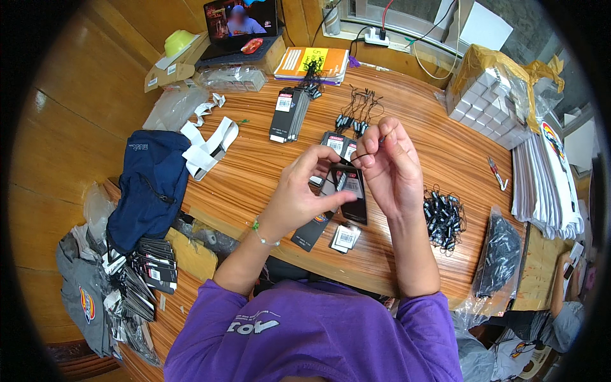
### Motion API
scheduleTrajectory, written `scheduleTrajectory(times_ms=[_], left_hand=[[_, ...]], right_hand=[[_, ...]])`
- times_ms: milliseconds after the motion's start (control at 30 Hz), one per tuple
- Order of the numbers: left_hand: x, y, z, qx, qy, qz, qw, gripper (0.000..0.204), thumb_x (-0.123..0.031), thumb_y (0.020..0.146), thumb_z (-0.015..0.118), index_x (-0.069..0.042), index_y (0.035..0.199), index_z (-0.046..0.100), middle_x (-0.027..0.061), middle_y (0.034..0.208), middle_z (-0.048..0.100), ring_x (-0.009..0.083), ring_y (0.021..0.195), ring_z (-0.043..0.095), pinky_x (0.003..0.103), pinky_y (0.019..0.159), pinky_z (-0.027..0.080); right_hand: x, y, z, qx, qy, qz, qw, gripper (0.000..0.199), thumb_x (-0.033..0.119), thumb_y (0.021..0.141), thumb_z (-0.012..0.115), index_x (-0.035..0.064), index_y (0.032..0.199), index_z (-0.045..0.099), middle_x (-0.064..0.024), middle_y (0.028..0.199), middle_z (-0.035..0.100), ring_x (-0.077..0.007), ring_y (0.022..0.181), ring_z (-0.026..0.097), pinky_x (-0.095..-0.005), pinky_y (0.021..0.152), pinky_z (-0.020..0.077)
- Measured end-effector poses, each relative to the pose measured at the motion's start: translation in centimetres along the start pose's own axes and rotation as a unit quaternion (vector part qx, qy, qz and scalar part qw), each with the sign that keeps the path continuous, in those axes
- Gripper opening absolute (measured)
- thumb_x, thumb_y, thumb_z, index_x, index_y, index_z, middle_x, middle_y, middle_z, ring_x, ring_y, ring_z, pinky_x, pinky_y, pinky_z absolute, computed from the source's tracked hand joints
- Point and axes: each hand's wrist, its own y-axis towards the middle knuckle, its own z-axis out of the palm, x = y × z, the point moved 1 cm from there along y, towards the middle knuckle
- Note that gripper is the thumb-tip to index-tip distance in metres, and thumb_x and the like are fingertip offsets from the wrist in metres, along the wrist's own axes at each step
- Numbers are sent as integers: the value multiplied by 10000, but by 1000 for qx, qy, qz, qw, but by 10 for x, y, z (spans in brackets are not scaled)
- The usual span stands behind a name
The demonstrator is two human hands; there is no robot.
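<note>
Head view shows my left hand [299,194] pinching a black tag [352,191] between thumb and fingers above the wooden table [248,172], while my right hand [388,162] keeps its fingertips pressed together on a thin black cord [364,155] at the tag's top.

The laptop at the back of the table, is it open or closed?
Open. The laptop has its lid tilted up and its screen lit with a picture, behind the wooden table.
</note>
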Motion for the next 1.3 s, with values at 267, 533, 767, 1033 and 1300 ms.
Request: scheduleTrajectory(times_ms=[267,533,767,1033,1300], left_hand=[[2,1,-5,-64,109,70,989,110,-6,780,644,32,873,597,83,865,609,152,809,621,254,652,494],[-8,1,-12,-114,-130,-47,984,90,6,801,628,31,883,600,64,818,621,92,668,556,212,625,467],[-6,2,-14,-97,-184,-52,977,88,9,809,621,36,891,599,61,805,621,77,662,547,197,606,458],[-7,3,-9,-115,-176,-42,977,87,19,801,627,37,884,611,63,790,629,73,642,554,189,576,461],[-6,4,-10,-124,-163,-41,978,90,18,797,631,34,884,614,67,793,639,67,641,553,183,568,458]], right_hand=[[6,1,-5,11,8,-16,1000,101,144,904,522,66,961,496,-63,821,544,-125,716,532,-244,669,466],[4,-9,20,-32,-483,38,874,114,30,848,559,-16,947,590,-29,777,597,-95,705,565,-239,630,468],[-8,-8,15,-6,-575,-47,817,97,19,815,592,-9,900,556,-71,742,604,-132,682,599,-270,616,478],[-12,-8,16,-44,-504,-37,862,91,-5,821,579,-11,886,516,-50,749,568,-103,701,582,-230,609,462],[-14,-8,15,-46,-488,-38,871,102,-21,817,576,-8,882,498,-37,768,553,-92,697,563,-227,615,452]])
